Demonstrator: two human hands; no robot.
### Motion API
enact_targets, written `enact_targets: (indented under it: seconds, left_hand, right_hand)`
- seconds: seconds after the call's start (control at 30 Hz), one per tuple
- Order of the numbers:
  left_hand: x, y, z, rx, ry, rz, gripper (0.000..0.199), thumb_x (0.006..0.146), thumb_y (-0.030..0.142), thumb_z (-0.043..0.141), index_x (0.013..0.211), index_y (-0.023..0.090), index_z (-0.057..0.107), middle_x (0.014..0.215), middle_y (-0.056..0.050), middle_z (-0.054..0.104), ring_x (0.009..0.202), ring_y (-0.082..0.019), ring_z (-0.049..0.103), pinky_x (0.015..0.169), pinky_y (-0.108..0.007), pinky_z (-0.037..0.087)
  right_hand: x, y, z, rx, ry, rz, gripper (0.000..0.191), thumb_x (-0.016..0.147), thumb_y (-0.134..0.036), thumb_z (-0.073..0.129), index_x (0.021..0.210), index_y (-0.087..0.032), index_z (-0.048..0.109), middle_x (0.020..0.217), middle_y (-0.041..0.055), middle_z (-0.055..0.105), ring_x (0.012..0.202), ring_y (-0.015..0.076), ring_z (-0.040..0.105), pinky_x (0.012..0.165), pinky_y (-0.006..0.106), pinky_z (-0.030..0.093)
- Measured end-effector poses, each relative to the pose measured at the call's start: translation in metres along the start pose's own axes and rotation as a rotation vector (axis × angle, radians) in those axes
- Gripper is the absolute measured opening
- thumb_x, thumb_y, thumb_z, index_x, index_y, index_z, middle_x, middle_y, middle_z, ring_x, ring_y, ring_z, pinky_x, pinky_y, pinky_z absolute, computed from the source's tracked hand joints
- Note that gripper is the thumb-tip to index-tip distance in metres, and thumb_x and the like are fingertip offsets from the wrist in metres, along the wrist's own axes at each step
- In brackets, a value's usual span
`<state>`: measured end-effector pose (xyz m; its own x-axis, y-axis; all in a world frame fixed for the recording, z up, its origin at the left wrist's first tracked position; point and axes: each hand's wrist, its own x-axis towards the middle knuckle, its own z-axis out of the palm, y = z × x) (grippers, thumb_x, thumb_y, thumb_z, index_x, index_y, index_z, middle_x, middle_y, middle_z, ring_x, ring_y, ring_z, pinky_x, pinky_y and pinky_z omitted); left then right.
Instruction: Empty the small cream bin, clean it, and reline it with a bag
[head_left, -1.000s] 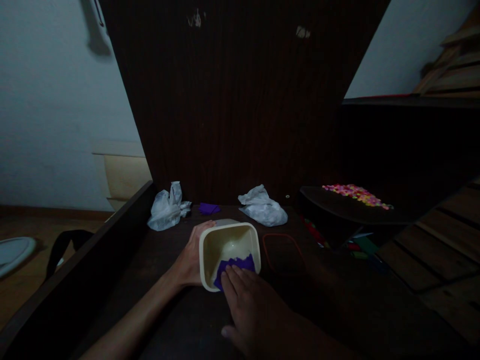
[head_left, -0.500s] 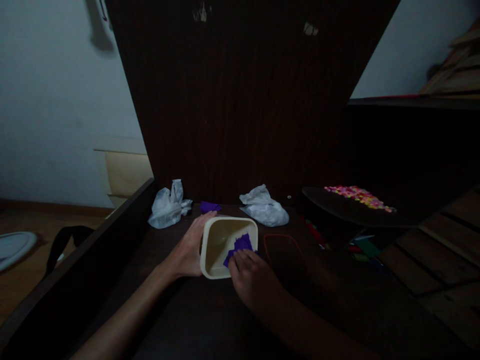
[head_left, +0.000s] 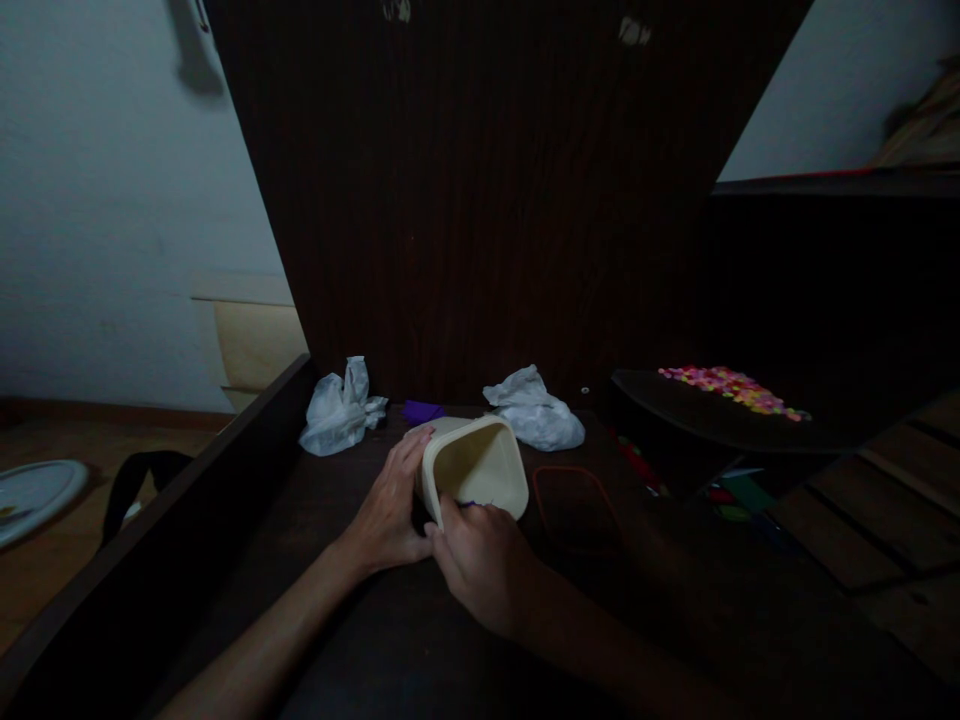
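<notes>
Left hand (head_left: pixel 388 515): gripping the cream container (head_left: pixel 489 455) by its outer left side.
Cream container: between both hands, tilted, opening toward the right hand.
Right hand (head_left: pixel 484 560): fingers curled inside, over the near rim; grip on the purple cloth (head_left: pixel 475 503) cannot be told.
Purple cloth: at its fingers, mostly hidden.
Red-rimmed lid (head_left: pixel 574 470): on the desk (head_left: pixel 375 640), right of the right hand.

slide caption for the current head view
The left hand holds a tilted cream container, the right hand at its opening; two whitish bags behind.
</notes>
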<state>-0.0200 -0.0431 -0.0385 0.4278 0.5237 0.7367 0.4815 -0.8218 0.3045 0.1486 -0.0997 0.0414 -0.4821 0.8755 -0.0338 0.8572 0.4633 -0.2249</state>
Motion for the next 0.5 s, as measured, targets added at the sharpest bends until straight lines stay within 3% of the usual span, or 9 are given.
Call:
enact_targets:
  seconds: [0.17,0.3,0.37,0.5]
  left_hand:
    - [-0.005,-0.012,0.009,0.025,0.104,-0.012,0.084,0.093,0.029,0.062,0.16,0.028,0.012,0.157,-0.018,0.039,0.145,-0.037,0.042,0.114,-0.061,0.042]
    - [-0.005,-0.013,0.006,0.014,0.101,-0.005,0.092,0.087,0.038,0.07,0.16,0.022,0.015,0.153,-0.022,0.04,0.145,-0.039,0.041,0.116,-0.06,0.041]
    - [-0.005,-0.014,0.003,-0.001,0.086,0.012,0.097,0.084,0.041,0.073,0.159,0.021,0.016,0.152,-0.022,0.04,0.143,-0.041,0.042,0.115,-0.062,0.041]
    - [-0.008,-0.018,-0.002,-0.075,0.066,-0.004,0.105,0.075,0.049,0.079,0.158,0.025,0.018,0.152,-0.02,0.042,0.14,-0.044,0.045,0.113,-0.065,0.043]
  right_hand:
    - [-0.004,-0.016,0.011,0.237,0.055,0.015,0.035,0.101,-0.032,0.044,0.117,-0.011,0.066,0.097,0.0167,0.077,0.09,0.0311,0.075,0.08,0.04,0.058]
    - [-0.012,-0.019,0.024,0.321,0.152,-0.049,0.054,0.097,-0.032,0.052,0.143,-0.005,0.053,0.124,0.0215,0.071,0.115,0.0329,0.068,0.103,0.044,0.052]
    - [-0.016,-0.016,0.026,0.322,0.165,-0.11,0.055,0.096,-0.032,0.054,0.144,-0.004,0.053,0.131,0.0214,0.068,0.122,0.0324,0.064,0.11,0.043,0.048]
    - [-0.021,-0.002,0.022,0.256,0.069,-0.279,0.05,0.098,-0.031,0.053,0.141,-0.005,0.057,0.144,0.019,0.06,0.134,0.0299,0.056,0.119,0.042,0.04]
